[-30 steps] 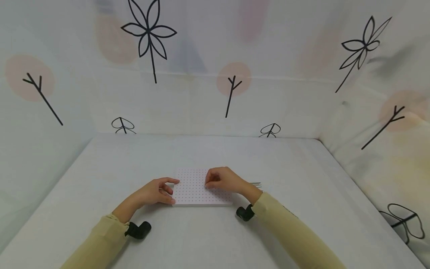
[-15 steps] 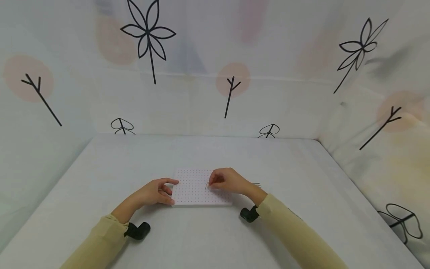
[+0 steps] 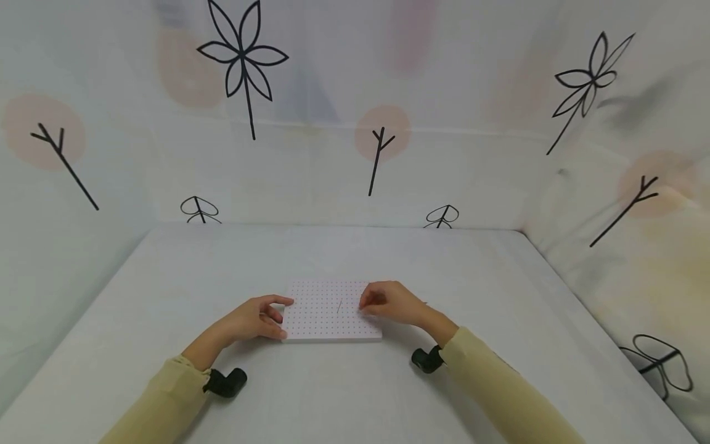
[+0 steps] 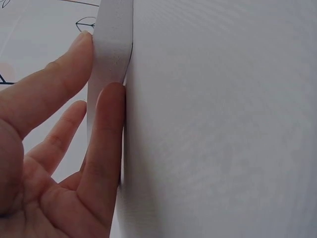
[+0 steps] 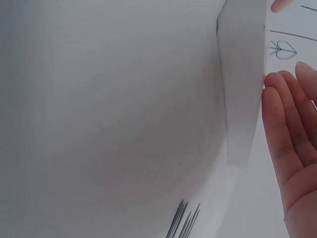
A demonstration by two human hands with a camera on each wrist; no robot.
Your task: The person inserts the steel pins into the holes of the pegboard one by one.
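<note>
A white board (image 3: 316, 317) with a grid of small holes lies on the white table. One thin metal stick (image 3: 339, 306) stands in the board right of its middle, leaning slightly. My left hand (image 3: 257, 319) rests against the board's left edge, fingers fairly straight and touching its side (image 4: 111, 59). Over the board's right part is my right hand (image 3: 391, 302), its fingers loosely bent with nothing seen between them. In the right wrist view, that hand's fingers (image 5: 277, 119) are beside the board's side wall (image 5: 242, 84).
Several thin pointed metal sticks (image 5: 183, 218) lie on the table to the right of the board, mostly behind the right hand in the head view. A cloth backdrop (image 3: 310, 160) with drawn flowers and twigs rises behind and beside the table.
My right hand has let go of the thin stick and moved to the right, leaving it standing in the board. The left hand stays at the board's edge.
</note>
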